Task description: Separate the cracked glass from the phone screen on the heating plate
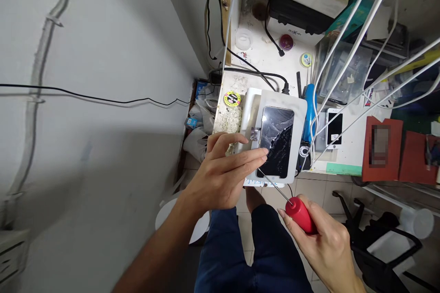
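Note:
A cracked phone screen [277, 139] lies on a pale grey heating plate [298, 146] at the front of the workbench. A short silvery flex cable [255, 134] sticks out from its left side. My left hand [225, 171] reaches in from the left with fingers stretched, fingertips touching the screen's left edge. Its index finger is bent beside the flex cable. My right hand [321, 238] is closed around the handle of a red-handled screwdriver [299, 215]. The thin metal shaft points up and left to the screen's lower left corner, below my left fingertips. Its exact tip is hard to make out.
A blue-handled tool [310, 112] lies right of the plate, near a white phone [334, 128]. White cables [347, 59] hang across the bench's right side. Red-brown mats [381, 149] lie farther right. A black plug [285, 88] sits behind the plate; an office chair [385, 238] stands lower right.

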Demonstrator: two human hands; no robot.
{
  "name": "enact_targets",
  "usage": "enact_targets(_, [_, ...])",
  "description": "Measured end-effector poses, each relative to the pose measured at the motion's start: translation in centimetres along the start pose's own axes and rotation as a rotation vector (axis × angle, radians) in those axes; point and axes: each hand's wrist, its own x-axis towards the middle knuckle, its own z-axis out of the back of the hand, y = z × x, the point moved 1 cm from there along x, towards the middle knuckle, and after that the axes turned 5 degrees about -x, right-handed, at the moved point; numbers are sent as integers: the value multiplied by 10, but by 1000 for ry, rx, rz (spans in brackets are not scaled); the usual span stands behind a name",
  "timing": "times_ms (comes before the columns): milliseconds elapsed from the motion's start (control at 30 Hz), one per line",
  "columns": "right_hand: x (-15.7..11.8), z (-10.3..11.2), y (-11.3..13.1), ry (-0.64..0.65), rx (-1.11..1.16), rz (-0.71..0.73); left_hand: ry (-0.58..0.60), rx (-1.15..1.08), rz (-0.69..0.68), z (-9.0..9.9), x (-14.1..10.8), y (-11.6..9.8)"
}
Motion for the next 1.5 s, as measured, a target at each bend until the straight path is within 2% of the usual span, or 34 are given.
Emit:
enact_targets(667, [-2,4,1,37,12,16,7,-10,12,0,-2,2])
enact_targets(1500, [-5,3,-5,9,-8,26,7,-8,-4,-1,-1,2])
